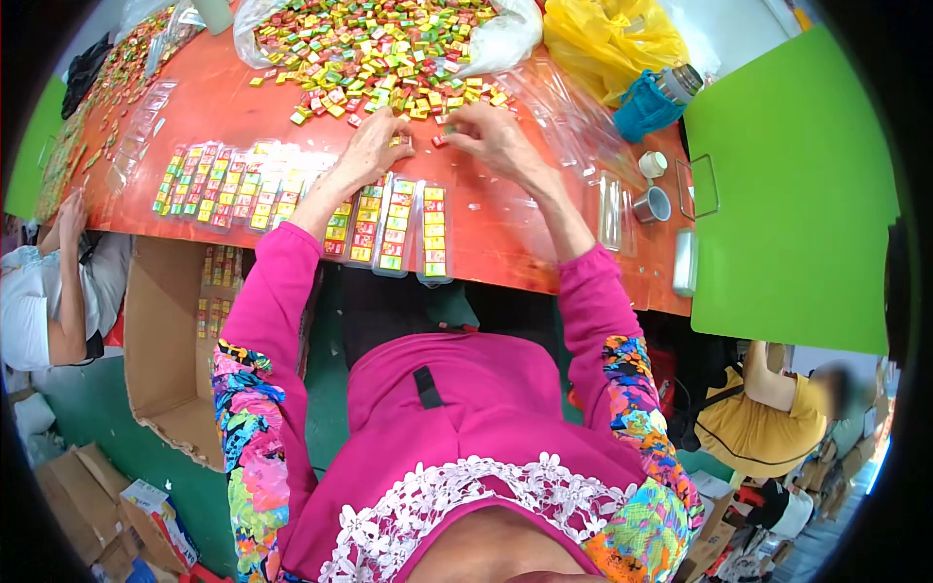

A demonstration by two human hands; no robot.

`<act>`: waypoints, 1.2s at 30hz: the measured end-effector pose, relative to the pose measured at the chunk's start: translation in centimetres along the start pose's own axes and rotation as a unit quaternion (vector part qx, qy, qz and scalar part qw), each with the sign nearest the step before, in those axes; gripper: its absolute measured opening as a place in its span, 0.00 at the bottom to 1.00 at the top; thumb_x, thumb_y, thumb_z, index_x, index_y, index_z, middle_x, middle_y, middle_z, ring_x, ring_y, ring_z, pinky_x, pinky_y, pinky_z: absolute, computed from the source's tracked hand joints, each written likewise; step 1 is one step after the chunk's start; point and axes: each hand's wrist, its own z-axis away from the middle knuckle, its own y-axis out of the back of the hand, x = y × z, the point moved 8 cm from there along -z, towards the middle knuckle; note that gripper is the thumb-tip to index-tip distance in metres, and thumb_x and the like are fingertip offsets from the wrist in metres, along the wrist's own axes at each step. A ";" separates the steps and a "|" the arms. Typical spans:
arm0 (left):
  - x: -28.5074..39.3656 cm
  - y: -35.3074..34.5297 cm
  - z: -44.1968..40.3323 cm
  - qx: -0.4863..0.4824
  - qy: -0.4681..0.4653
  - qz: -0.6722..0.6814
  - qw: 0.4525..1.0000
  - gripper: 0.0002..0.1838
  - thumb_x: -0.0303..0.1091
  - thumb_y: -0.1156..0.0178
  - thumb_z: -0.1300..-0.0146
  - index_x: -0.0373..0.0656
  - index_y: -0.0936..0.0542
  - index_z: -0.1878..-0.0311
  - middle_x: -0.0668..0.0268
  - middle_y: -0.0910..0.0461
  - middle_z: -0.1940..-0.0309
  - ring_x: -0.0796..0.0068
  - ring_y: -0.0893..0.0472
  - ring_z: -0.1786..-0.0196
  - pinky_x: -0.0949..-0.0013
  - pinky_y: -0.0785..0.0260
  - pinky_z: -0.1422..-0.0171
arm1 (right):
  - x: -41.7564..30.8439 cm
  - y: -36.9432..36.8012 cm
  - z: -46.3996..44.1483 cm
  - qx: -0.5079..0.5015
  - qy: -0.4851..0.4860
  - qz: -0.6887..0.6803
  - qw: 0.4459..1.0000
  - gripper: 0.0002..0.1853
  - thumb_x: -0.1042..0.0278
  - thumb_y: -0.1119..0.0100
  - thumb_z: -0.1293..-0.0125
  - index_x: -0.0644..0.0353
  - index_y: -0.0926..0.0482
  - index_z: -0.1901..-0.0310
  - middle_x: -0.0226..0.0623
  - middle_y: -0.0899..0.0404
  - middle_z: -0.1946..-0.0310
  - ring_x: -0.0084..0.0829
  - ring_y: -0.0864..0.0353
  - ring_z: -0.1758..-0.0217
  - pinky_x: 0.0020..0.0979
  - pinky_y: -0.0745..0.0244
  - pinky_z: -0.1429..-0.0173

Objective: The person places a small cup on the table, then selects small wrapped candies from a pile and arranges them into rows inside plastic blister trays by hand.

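Note:
My left hand (374, 144) is at the near edge of the heap of small red, yellow and green boxes (389, 58), its fingers closed on a small box (399, 142). To its right, my right hand (486, 138) has its thumb and fingers pinched at a small red box (441, 140). Below my hands, clear trays filled with columns of these boxes (433, 231) lie side by side on the red table (496, 243). More filled trays (233, 185) stretch to the left, partly under glare.
Clear empty trays (573, 117), a yellow bag (612, 44), a blue-wrapped bottle (656, 97) and a metal cup (652, 205) stand at the right. A cardboard box (170, 340) is below the table edge at left. One person sits left, another right beyond a green board (792, 194).

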 end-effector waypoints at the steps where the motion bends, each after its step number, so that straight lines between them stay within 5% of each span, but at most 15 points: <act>1: -0.3 0.2 0.1 0.009 0.002 -0.005 1.000 0.16 0.38 0.29 0.44 0.42 0.16 0.54 0.58 0.26 0.61 0.56 0.23 0.52 0.57 0.32 0.47 | -0.5 -1.1 -0.8 0.010 0.033 0.008 0.999 0.13 0.65 0.33 0.38 0.61 0.17 0.54 0.38 0.19 0.69 0.33 0.20 0.66 0.35 0.25 0.60; 4: 0.1 0.7 0.2 -0.020 0.032 0.002 0.999 0.18 0.40 0.29 0.44 0.42 0.16 0.52 0.58 0.26 0.60 0.56 0.23 0.52 0.57 0.32 0.48 | -1.3 -4.4 -2.4 -0.020 0.065 0.065 0.996 0.14 0.63 0.31 0.41 0.62 0.17 0.58 0.45 0.20 0.66 0.44 0.19 0.60 0.42 0.24 0.55; 8: 1.2 1.1 0.4 -0.026 0.036 0.010 0.999 0.22 0.42 0.29 0.43 0.42 0.17 0.48 0.57 0.26 0.60 0.56 0.23 0.51 0.57 0.32 0.48 | -0.9 -3.4 -3.2 -0.052 -0.007 0.043 0.998 0.13 0.61 0.32 0.39 0.62 0.16 0.58 0.42 0.21 0.66 0.40 0.20 0.60 0.38 0.25 0.56; 11: 1.8 1.3 0.5 0.035 0.022 0.055 0.998 0.23 0.43 0.29 0.43 0.44 0.18 0.46 0.57 0.26 0.59 0.55 0.23 0.49 0.57 0.32 0.45 | 0.8 -0.6 -2.6 -0.015 0.065 0.037 0.997 0.14 0.61 0.32 0.38 0.60 0.15 0.55 0.42 0.23 0.64 0.38 0.20 0.60 0.37 0.26 0.57; 14: 1.4 0.5 0.1 0.004 0.046 0.027 0.999 0.22 0.43 0.29 0.43 0.46 0.19 0.46 0.59 0.25 0.58 0.57 0.22 0.49 0.57 0.30 0.45 | 2.0 -0.2 -1.6 -0.077 0.023 0.080 0.994 0.14 0.61 0.32 0.38 0.58 0.15 0.54 0.42 0.24 0.63 0.39 0.20 0.59 0.39 0.26 0.55; 20: 1.2 0.2 0.2 0.012 0.035 0.022 0.999 0.20 0.41 0.30 0.42 0.47 0.18 0.47 0.60 0.25 0.58 0.59 0.22 0.50 0.58 0.29 0.47 | -0.5 -1.8 -1.4 -0.049 0.098 0.179 0.978 0.11 0.64 0.34 0.40 0.57 0.16 0.57 0.41 0.24 0.64 0.42 0.20 0.58 0.41 0.27 0.56; 29: 1.0 0.2 -0.1 -0.035 0.049 0.005 0.998 0.18 0.38 0.33 0.40 0.47 0.18 0.47 0.59 0.28 0.59 0.58 0.23 0.52 0.58 0.30 0.47 | -0.5 -2.6 -2.6 -0.045 0.169 0.083 0.981 0.08 0.71 0.35 0.42 0.55 0.18 0.60 0.37 0.24 0.65 0.39 0.21 0.59 0.40 0.28 0.54; 32: 0.9 0.0 0.0 -0.029 0.033 0.008 0.999 0.18 0.39 0.33 0.40 0.47 0.18 0.46 0.58 0.28 0.59 0.57 0.23 0.51 0.58 0.31 0.47 | -0.6 -2.0 -1.9 -0.024 0.143 0.140 0.979 0.09 0.70 0.34 0.41 0.56 0.19 0.59 0.36 0.23 0.64 0.39 0.22 0.56 0.41 0.27 0.53; 36: 0.6 -0.3 -0.3 -0.025 0.033 -0.002 0.999 0.19 0.39 0.32 0.40 0.47 0.18 0.45 0.58 0.28 0.58 0.58 0.24 0.51 0.58 0.30 0.47 | 0.5 -3.0 -2.4 -0.075 0.095 0.021 0.992 0.09 0.73 0.37 0.40 0.59 0.18 0.57 0.38 0.20 0.64 0.36 0.18 0.57 0.37 0.24 0.53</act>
